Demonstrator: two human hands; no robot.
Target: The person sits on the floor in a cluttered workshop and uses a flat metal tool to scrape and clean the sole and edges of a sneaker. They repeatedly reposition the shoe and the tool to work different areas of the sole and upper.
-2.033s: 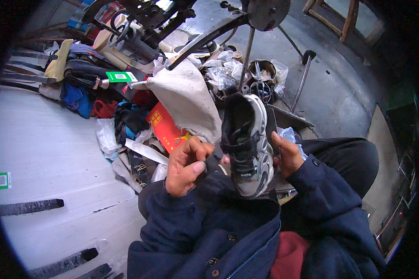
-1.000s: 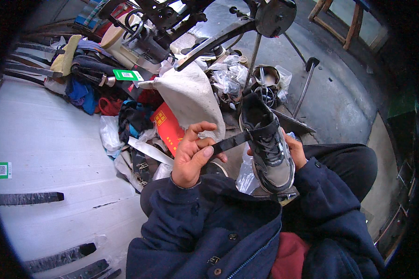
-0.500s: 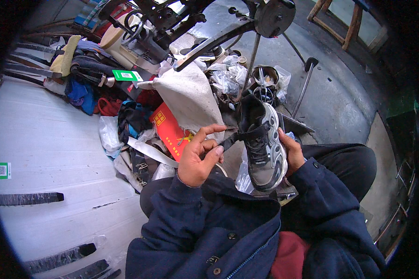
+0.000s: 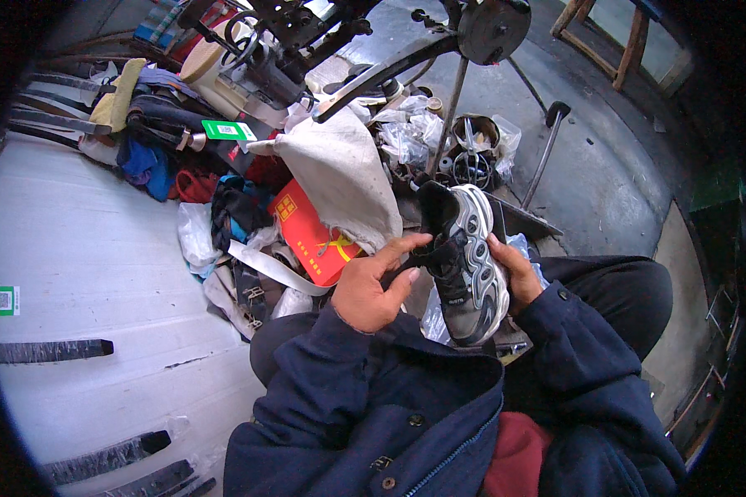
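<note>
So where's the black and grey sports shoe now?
Just right of centre in the head view, the shoe is between the left hand and the right hand, which holds it.

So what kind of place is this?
Probably a little shoe repair workshop. The person's right hand holds a black and grey shoe, there's a black machine with a round wheel, perhaps for sewing, and plastic bags lie in a cluttered heap.
</note>
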